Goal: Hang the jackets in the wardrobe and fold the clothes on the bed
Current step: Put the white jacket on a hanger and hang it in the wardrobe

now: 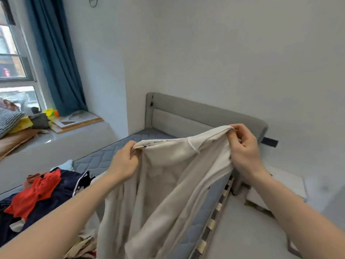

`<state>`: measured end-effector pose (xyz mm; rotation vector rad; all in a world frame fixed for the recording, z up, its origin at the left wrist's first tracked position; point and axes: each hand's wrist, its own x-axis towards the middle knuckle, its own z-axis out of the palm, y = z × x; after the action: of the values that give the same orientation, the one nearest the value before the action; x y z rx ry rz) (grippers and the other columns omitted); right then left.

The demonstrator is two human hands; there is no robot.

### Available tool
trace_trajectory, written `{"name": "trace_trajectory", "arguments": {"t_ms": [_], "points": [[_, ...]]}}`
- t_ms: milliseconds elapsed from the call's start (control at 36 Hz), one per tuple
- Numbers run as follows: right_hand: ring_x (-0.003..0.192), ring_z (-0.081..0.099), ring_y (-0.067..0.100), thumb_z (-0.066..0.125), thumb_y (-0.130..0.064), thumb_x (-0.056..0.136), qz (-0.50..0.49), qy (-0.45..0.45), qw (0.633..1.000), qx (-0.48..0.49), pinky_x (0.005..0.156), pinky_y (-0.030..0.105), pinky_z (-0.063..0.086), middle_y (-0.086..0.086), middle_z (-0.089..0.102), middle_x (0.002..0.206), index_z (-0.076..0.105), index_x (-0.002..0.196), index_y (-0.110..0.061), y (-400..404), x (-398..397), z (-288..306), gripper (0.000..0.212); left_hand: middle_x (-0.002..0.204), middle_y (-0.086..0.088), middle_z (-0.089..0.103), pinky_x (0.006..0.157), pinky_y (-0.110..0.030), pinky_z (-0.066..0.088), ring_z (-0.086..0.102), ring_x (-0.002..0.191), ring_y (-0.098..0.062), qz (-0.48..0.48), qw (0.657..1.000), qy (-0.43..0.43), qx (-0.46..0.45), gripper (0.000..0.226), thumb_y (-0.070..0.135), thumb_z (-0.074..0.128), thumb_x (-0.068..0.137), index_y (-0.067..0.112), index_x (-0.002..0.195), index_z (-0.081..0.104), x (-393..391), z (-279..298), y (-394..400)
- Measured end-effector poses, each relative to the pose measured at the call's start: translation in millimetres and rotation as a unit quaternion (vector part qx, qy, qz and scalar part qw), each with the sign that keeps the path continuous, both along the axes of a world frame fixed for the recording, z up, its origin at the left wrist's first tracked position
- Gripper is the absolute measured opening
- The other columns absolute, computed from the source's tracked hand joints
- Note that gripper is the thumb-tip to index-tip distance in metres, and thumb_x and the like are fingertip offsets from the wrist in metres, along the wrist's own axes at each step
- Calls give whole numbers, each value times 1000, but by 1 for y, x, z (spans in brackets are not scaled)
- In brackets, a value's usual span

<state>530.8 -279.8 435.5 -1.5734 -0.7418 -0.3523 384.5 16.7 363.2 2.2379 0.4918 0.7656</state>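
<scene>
A cream-white garment (164, 184) hangs in the air in front of me, over the right edge of the bed (104, 157). My left hand (125, 161) pinches its top edge on the left. My right hand (244, 148) grips the top edge on the right, held a little higher. The cloth drapes down between my forearms. On the bed at the lower left lies a heap of clothes with an orange garment (35, 195) on top of a dark navy one (61, 193).
A grey padded headboard (196, 111) stands against the white wall. A window ledge (56, 135) at the left holds cushions, toys and a board, beside a blue curtain (56, 58). A white low cabinet (280, 186) stands on the floor at the right.
</scene>
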Motion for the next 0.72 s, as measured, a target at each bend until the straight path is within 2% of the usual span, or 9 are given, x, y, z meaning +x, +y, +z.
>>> {"name": "trace_trajectory", "arguments": {"t_ms": [56, 194, 278, 333, 389, 500, 556, 667, 722], "points": [[64, 50, -1, 50, -21, 107, -26, 7, 1000, 0, 58, 13, 40, -20, 59, 70, 62, 88, -24, -37, 23, 7, 23, 66, 6, 51, 54, -21, 33, 45, 60, -11, -17, 999, -31, -5, 26, 26, 53, 103, 20, 79, 47, 34, 26, -27], [67, 52, 1, 51, -22, 107, -78, 24, 997, -3, 61, 16, 41, -15, 61, 72, 65, 91, -19, -126, 79, 22, 21, 62, 14, 55, 50, -15, 38, 49, 56, -3, -68, 994, -88, 14, 39, 47, 73, 88, 18, 75, 52, 109, 83, -98], [66, 49, 3, 51, -23, 107, -110, 42, 993, -2, 62, 20, 40, -16, 57, 69, 64, 87, -20, -177, 107, 26, 24, 61, 14, 58, 46, -17, 36, 49, 54, -3, -111, 990, -84, 25, 42, 56, 78, 80, 22, 73, 56, 150, 108, -139], [69, 48, 8, 50, -23, 107, -124, 52, 991, -6, 65, 28, 39, -9, 57, 72, 63, 88, -14, -212, 124, 26, 25, 62, 10, 59, 49, -24, 38, 49, 53, -3, -145, 987, -66, 26, 41, 59, 78, 80, 22, 73, 61, 179, 119, -165], [71, 48, 10, 51, -23, 107, -144, 62, 988, -9, 67, 31, 38, -2, 57, 75, 63, 90, -7, -246, 140, 24, 26, 57, 11, 53, 47, -24, 34, 45, 49, -5, -183, 982, -41, 16, 44, 60, 75, 82, 19, 72, 62, 208, 125, -194], [53, 38, 3, 52, -23, 106, -206, 78, 975, -37, 52, 17, 33, -18, 47, 57, 60, 81, -14, -309, 167, 9, 28, 53, 13, 39, 43, -20, 27, 36, 46, -8, -242, 970, -18, 19, 53, 61, 69, 87, 17, 64, 49, 269, 127, -260], [54, 40, 5, 52, -24, 106, -238, 86, 966, -52, 52, 18, 33, -14, 48, 60, 59, 79, -17, -339, 181, -4, 28, 52, 12, 41, 42, -20, 28, 37, 45, -6, -272, 962, -17, 30, 51, 60, 68, 88, 20, 63, 49, 299, 124, -294], [64, 47, 10, 52, -23, 105, -292, 108, 947, -81, 61, 28, 37, 3, 54, 70, 63, 85, -15, -397, 209, -33, 25, 53, 11, 45, 46, -24, 31, 40, 46, -5, -338, 940, -19, 44, 50, 60, 67, 88, 16, 69, 55, 363, 114, -354], [58, 46, 6, 53, -23, 105, -326, 120, 933, -92, 57, 21, 35, -6, 54, 64, 64, 83, -20, -423, 223, -46, 25, 53, 11, 45, 48, -24, 31, 40, 46, -6, -372, 927, -10, 39, 50, 59, 68, 88, 14, 71, 57, 399, 108, -382]]}}
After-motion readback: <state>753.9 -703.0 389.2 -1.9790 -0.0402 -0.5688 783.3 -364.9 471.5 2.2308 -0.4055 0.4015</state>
